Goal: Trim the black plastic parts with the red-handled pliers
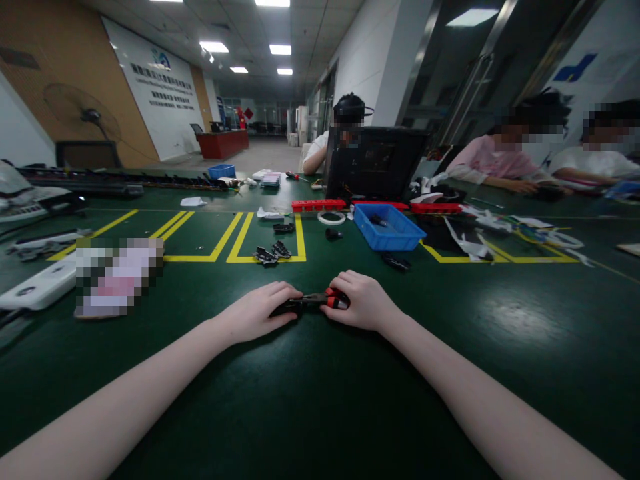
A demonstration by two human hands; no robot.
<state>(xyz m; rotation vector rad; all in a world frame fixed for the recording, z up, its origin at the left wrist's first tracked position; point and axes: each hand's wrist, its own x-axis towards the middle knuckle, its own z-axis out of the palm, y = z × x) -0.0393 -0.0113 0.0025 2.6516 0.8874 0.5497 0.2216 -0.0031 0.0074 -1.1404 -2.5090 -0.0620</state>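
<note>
Gripping one pair of pliers (pixel 314 300) by the red handles, the right hand (pixel 364 300) is curled closed; the left hand (pixel 260 311) pinches one black part (pixel 286 308) at the pliers' tips. How wide the jaws stand, I can't tell. All this sits left of the blue bin (pixel 387 235), on the worker's side. Left of that bin I count one white ring (pixel 331 223), one knob (pixel 333 234) and, farther left, three black pieces (pixel 267 256); just in front lies one dark clip (pixel 397 261).

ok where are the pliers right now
In the head view, the pliers are near centre, gripped in the right hand, their nose at the left hand.
</note>
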